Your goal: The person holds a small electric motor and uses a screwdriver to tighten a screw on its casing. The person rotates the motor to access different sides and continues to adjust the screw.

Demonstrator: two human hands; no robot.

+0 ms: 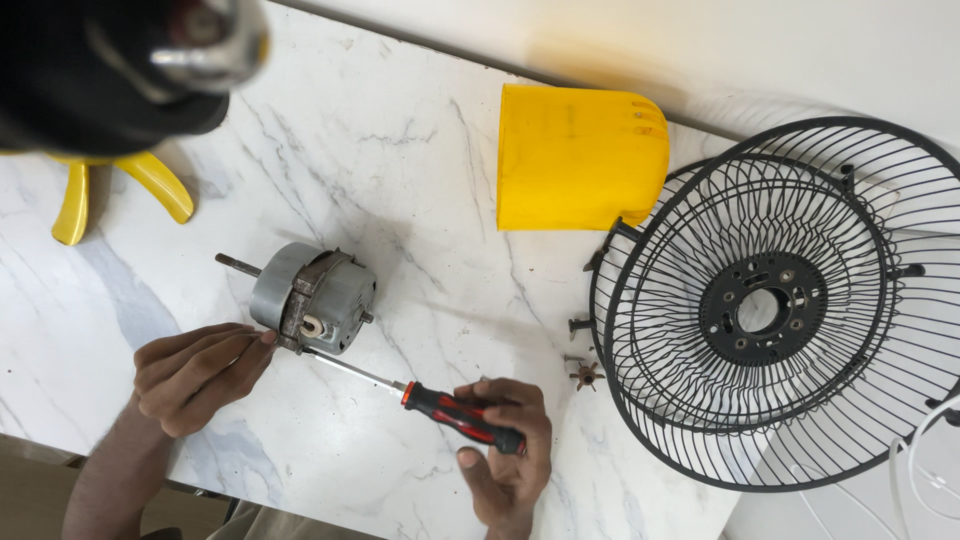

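A grey fan motor (pixel 312 297) with a shaft sticking out to the left lies on the white marble table (pixel 420 160). My left hand (pixel 195 374) rests beside it, fingertips touching its lower left edge. My right hand (pixel 505 455) grips the red and black handle of a screwdriver (pixel 440 402). The screwdriver's metal shank runs up and left, its tip at the bottom of the motor.
A yellow plastic motor cover (pixel 578 157) lies at the back. Black wire fan guards (pixel 775 305) are stacked at the right, with small screws (pixel 583 372) beside them. Yellow fan blades (pixel 120 195) and a dark blurred object (pixel 110 60) sit at the upper left. A white cable (pixel 925 460) shows at the right edge.
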